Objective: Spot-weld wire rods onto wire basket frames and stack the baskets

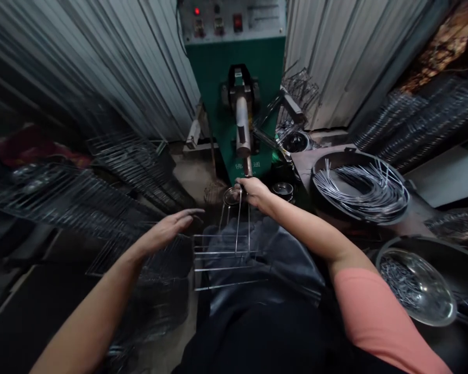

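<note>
My right hand (254, 192) is closed on the upper part of a wire rack (237, 223), just under the electrode tip of a green machine (214, 93). The rack has a round ring at its top, and its lower bars (218, 270) lie over the dark apron (281, 254) on my lap. To the left of the rack, my left hand (175, 226) hangs in the air with its fingers stretched out and nothing in them. It does not touch the rack.
Stacked wire racks (70, 202) fill the left side. At the right stand a round pan (320, 200) of bent wires and a metal bowl (437, 296) of short wire pieces. More wire frames (296, 93) lean beside the machine.
</note>
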### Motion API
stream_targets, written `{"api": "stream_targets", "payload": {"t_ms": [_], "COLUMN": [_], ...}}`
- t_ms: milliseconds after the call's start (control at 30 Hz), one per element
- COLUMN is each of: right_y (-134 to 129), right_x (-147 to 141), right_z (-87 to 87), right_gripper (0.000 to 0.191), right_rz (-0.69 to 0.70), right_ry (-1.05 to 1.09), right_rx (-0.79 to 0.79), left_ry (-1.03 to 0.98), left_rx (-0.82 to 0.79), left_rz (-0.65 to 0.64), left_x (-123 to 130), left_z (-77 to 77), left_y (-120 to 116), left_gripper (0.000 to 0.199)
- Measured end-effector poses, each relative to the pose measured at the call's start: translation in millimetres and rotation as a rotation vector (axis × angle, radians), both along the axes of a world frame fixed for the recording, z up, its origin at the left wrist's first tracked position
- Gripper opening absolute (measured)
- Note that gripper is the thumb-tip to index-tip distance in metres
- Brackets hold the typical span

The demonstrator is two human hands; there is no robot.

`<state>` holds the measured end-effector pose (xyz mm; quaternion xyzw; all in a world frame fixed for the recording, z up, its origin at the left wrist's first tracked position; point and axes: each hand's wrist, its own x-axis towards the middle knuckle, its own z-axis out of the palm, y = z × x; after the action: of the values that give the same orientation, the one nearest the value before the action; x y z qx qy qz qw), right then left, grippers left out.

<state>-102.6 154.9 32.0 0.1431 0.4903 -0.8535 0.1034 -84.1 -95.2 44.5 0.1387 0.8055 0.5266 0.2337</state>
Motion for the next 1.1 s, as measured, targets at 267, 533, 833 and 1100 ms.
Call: {"api": "stream_targets", "payload": {"t_ms": [267, 533, 833, 1100], "right_y": [1, 11, 32, 41], "right_x": [55, 116, 126, 121], "right_z": [20.0, -8.3, -22.4, -29.1], "right_gripper": [0.025, 0.048, 0.047, 0.041], "right_rz": [0.121, 0.365, 0.326, 0.203], "right_ry": [-0.033, 0.127, 0.112, 0.127], "right_rx": [-0.246, -0.280, -0.196, -0.118], "left_ry": [0.373, 0.881, 0.945, 0.930], "left_rx": [0.016, -0.100, -0.141, -0.118], "left_rz": [-0.300, -0.479, -0.554, -0.536], "left_x": [75, 110, 106, 99], "left_z": [-63.0, -106.5, -112.8, -105.5], "left_y": [8, 3, 2, 16], "left_gripper": [0.023, 0.030, 0.029, 0.030]}}
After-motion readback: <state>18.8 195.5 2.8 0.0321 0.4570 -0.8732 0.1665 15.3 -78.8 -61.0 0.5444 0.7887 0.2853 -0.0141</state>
